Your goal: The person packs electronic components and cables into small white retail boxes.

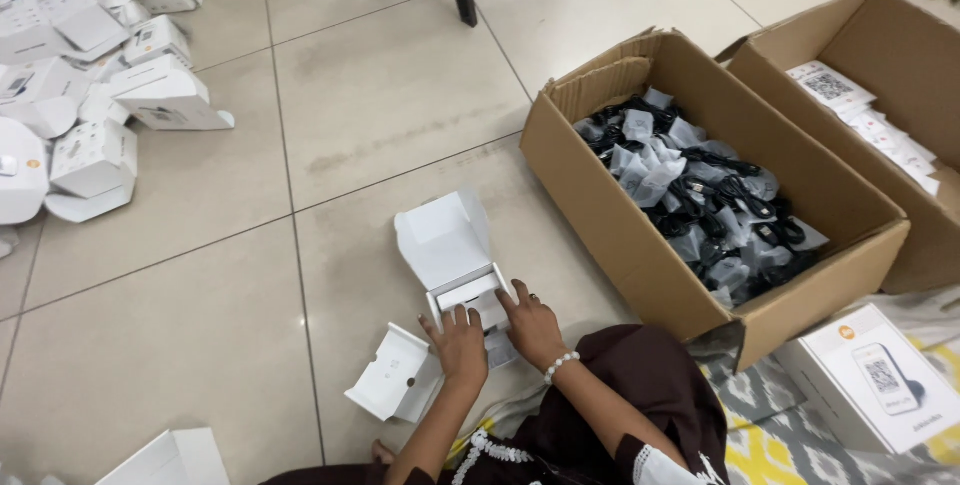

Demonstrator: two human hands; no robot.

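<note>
Small white box is placed on the tiled floor directly in front of the seated person, lid flap raised and leaning away. Left hand is laid on the box's near edge, fingers together and flat, pressing down rather than clamped. Right hand is set against the box's right side, fingers together and curled slightly onto it; a bead bracelet is noted at the wrist.

Risks, as judged: the open lid is unsupported and could be creased if the box is pushed forward. A loose white insert lies just beside the left hand and could be knocked by the forearm. Uneven downward pressure could cause the light box to skid on smooth tile.

Room: a cardboard carton of bagged black cables stands near on the right, its corner limiting rightward sweep. Bare tile extends ahead and left; a pile of white boxes is well apart at far left.
</note>
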